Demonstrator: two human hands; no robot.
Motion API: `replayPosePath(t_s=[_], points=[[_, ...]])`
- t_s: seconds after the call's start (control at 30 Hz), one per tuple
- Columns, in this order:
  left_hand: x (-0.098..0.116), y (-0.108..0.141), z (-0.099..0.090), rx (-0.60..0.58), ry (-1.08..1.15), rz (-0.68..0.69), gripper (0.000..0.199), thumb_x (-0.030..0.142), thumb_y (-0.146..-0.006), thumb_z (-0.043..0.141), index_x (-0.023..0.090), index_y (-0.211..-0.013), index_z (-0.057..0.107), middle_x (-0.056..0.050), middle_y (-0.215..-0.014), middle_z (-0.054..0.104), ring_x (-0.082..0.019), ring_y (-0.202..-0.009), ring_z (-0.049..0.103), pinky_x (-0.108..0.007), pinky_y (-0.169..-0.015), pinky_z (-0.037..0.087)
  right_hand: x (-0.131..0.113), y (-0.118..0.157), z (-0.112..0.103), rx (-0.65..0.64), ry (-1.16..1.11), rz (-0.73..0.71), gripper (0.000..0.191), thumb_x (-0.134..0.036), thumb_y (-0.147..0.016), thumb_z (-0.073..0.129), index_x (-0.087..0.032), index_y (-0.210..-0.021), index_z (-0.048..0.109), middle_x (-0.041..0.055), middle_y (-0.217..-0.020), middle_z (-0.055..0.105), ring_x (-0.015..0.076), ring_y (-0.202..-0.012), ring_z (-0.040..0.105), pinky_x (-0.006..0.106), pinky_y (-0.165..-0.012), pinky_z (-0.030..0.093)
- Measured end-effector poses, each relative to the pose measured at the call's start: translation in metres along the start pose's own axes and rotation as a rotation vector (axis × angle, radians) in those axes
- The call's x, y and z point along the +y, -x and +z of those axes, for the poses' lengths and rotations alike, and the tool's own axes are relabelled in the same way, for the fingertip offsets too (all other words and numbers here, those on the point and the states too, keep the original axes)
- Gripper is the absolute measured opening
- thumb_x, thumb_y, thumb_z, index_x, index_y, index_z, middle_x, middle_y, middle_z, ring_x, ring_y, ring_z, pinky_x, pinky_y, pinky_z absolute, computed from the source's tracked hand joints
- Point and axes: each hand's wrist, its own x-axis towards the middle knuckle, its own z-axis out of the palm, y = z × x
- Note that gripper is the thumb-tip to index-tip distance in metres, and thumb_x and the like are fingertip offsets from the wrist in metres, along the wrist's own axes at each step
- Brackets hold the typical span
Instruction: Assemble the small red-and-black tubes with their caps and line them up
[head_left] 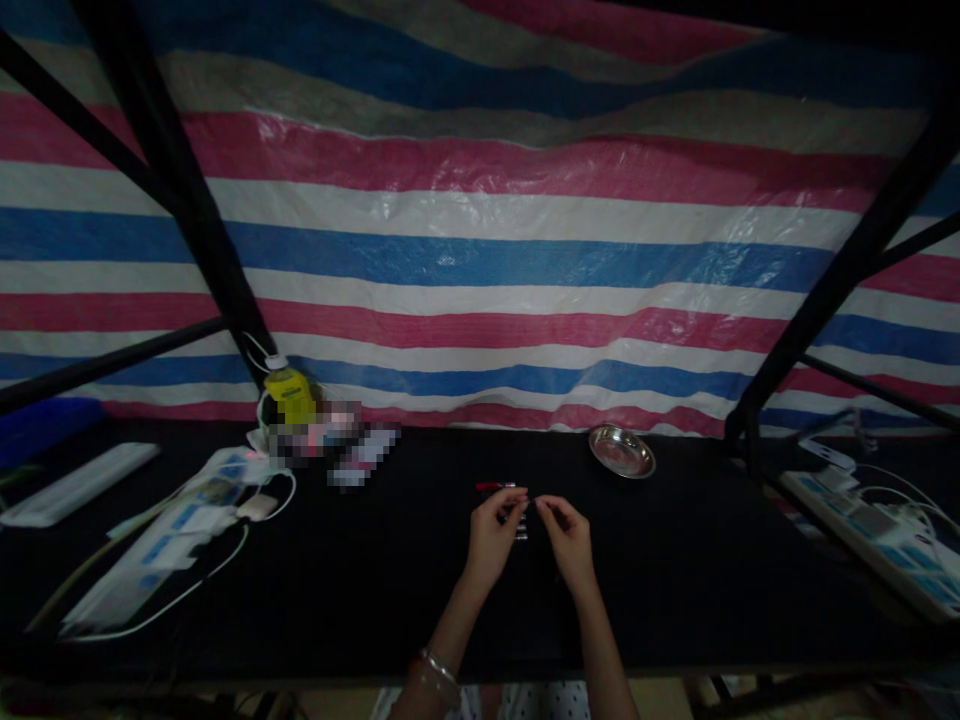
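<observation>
I'm watching two bare arms reaching in over the near edge of the black table [675,590], a bracelet [439,670] circling the left wrist. The left hand [491,530] and right hand [568,535] are meeting ahead of the body, angling in toward each other, thumbs and index fingers pinching, tips nearly touching. Between them they're gripping a small dark piece [532,501] (too tiny and dim for me to name); how high above the table it's sitting, I'm not able to tell. I'm reading the step in hand as fine two-handed fingertip work on that piece; the next move is probably calling for a light, even pinch, one hand bracing while the other is adjusting, since a slip could be dropping something dark onto a dark surface. Small metallic pieces [521,537] are lying just beside the left fingers, partly hidden, and a red item [487,486] is showing just past that hand. Farther back, a shiny metal dish [622,452] is resting off to the right, near the striped sheet [517,330] hanging behind everything.
</observation>
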Motion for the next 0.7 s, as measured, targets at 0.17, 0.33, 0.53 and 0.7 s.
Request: replayPosePath(t_s=[0.17, 0.33, 0.53, 0.7], points=[[0.001, 0.006, -0.005, -0.042, 0.087, -0.02, 0.023, 0.026, -0.076, 0.055, 0.018, -0.094, 0.065, -0.006, -0.089, 0.07, -0.018, -0.083, 0.064, -0.03, -0.071, 0.049, -0.006, 0.001, 0.001, -0.071, -0.101, 0.085, 0.024, -0.038, -0.069, 0.068, -0.018, -0.08, 0.069, 0.0038, -0.077, 0.069, 0.0172, -0.075, 0.062, 0.028, -0.07, 0.048], [0.0, 0.013, -0.003, 0.01, 0.148, -0.018, 0.021, 0.025, -0.073, 0.058, 0.017, -0.091, 0.065, -0.005, -0.084, 0.069, -0.017, -0.08, 0.064, -0.028, -0.069, 0.049, -0.007, 0.006, 0.016, 0.09, -0.276, 0.193, 0.031, -0.035, -0.059, 0.075, -0.016, -0.082, 0.065, 0.0003, -0.061, 0.066, 0.0143, -0.058, 0.061, 0.025, -0.056, 0.048], [-0.001, 0.021, -0.002, 0.096, -0.012, 0.083, 0.018, 0.023, -0.075, 0.055, 0.019, -0.089, 0.065, -0.003, -0.083, 0.066, -0.015, -0.075, 0.062, -0.027, -0.067, 0.049, -0.009, 0.015, 0.027, 0.079, -0.32, 0.231, 0.034, -0.033, -0.059, 0.075, -0.016, -0.087, 0.066, 0.006, -0.075, 0.071, 0.0204, -0.073, 0.066, 0.032, -0.07, 0.052], [-0.007, 0.021, -0.002, 0.065, -0.069, 0.119, 0.02, 0.019, -0.075, 0.053, 0.02, -0.092, 0.063, -0.002, -0.085, 0.064, -0.014, -0.076, 0.062, -0.027, -0.068, 0.049, -0.004, 0.012, 0.025, 0.056, -0.303, 0.264, 0.036, -0.033, -0.054, 0.077, -0.015, -0.083, 0.065, 0.0057, -0.068, 0.07, 0.021, -0.067, 0.066, 0.033, -0.064, 0.052]])
